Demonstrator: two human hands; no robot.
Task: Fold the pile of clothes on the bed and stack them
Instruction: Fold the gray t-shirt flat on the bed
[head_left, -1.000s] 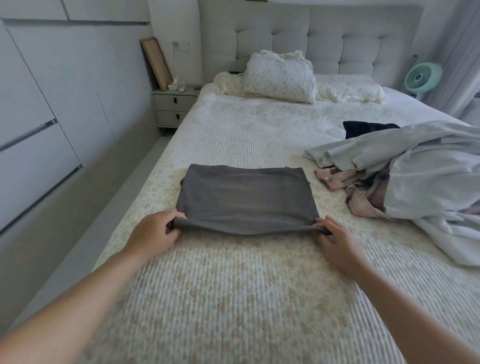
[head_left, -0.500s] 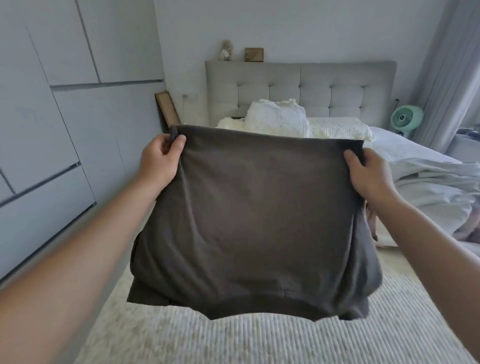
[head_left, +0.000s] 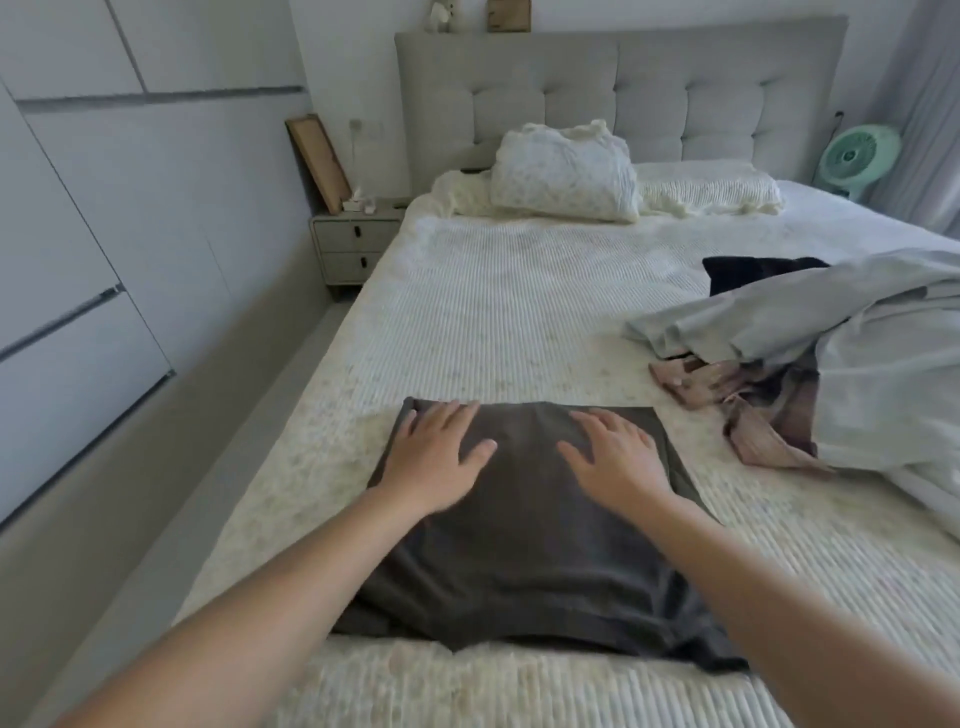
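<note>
Room: pale panelled wardrobe wall (head_left: 78, 218) on the left, grey tufted headboard (head_left: 623, 88) at the far end.
Bed: one wide bed (head_left: 519, 312) under a cream ribbed, quilted cover with a faint speckled print.
Pile of clothes: one loose heap (head_left: 857, 364) at the bed's right side; soft pale grey-blue cloth on top, a crumpled pink plaid piece (head_left: 748, 410) poking out below, a dark piece (head_left: 753, 273) behind.
Grey garment: one dark grey, matte knit piece (head_left: 524, 545), roughly rectangular, lying flat at the near middle of the bed, its near edge rumpled.
Pillows: two at the headboard; one puffy floral (head_left: 566, 176), one flat ribbed (head_left: 711, 189).
Nightstand: one, two drawers (head_left: 353, 244).
Fan: one, mint green (head_left: 857, 156).
Left hand: (head_left: 441, 457) flat, fingers spread wide, pressing the garment's far left part.
Right hand: (head_left: 618, 457) likewise flat and spread, on the far right part.
</note>
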